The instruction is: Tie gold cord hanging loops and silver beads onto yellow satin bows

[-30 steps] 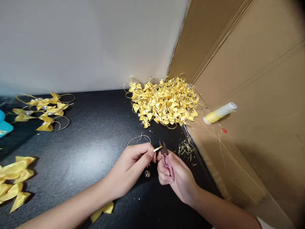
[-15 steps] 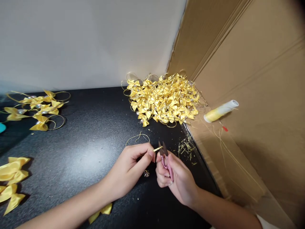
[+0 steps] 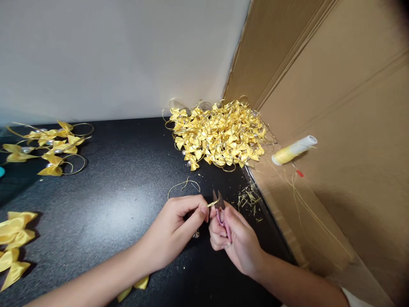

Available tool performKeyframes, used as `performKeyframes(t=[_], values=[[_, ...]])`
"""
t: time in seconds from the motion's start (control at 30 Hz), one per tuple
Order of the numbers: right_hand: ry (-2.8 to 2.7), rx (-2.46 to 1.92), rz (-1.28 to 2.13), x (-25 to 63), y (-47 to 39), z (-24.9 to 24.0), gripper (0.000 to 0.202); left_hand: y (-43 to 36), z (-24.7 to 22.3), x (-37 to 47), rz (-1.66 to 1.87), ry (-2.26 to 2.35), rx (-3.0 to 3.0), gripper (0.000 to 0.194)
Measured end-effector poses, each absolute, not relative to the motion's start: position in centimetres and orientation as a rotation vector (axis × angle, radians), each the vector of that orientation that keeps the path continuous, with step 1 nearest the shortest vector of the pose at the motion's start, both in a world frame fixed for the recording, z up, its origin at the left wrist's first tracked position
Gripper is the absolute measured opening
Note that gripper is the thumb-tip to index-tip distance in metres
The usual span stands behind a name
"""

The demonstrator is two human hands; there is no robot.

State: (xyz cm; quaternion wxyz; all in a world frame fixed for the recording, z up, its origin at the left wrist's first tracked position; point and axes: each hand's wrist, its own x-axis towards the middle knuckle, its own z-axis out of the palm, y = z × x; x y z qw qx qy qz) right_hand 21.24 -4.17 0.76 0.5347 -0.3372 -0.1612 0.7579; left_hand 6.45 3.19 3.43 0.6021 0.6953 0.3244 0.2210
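Observation:
Between thumb and forefinger, my left hand (image 3: 183, 224) pinches a gold elastic cord (image 3: 211, 204), its end sticking out to the right. My right hand (image 3: 238, 238) is closed around pink-handled thread snips (image 3: 224, 219). The snips' dark blades point up and stand apart, with the cord's end between them. A loop of cord (image 3: 183, 184) rises behind my left hand. Under that hand a small shiny bead (image 3: 196, 234) shows in part. A yellow satin bow (image 3: 140, 283) lies partly hidden beneath my left forearm.
A heap of yellow bows with gold loops (image 3: 217, 134) lies at the back. More looped bows (image 3: 53, 147) are at far left, loose bows (image 3: 14, 230) at near left. Cord clippings (image 3: 249, 199) lie right of the snips. A thread spool (image 3: 294, 150) sits by the cardboard (image 3: 358, 128).
The cord's end has dropped slightly and sits a little lower between the blades. My left hand has shifted slightly down; my right hand holds nearly the same place.

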Motion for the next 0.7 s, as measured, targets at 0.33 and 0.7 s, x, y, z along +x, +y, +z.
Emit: performKeyframes(t=[0.33,0.7], values=[[-0.382,-0.839,1.796,21.21,-4.27,0.74,0.036,3.30,3.45,6.42,0.519,0.750,1.598,0.034],[-0.394,-0.954,1.722,21.15,-4.22,0.97,0.040,3.28,3.59,6.36,0.479,0.798,1.582,0.033]])
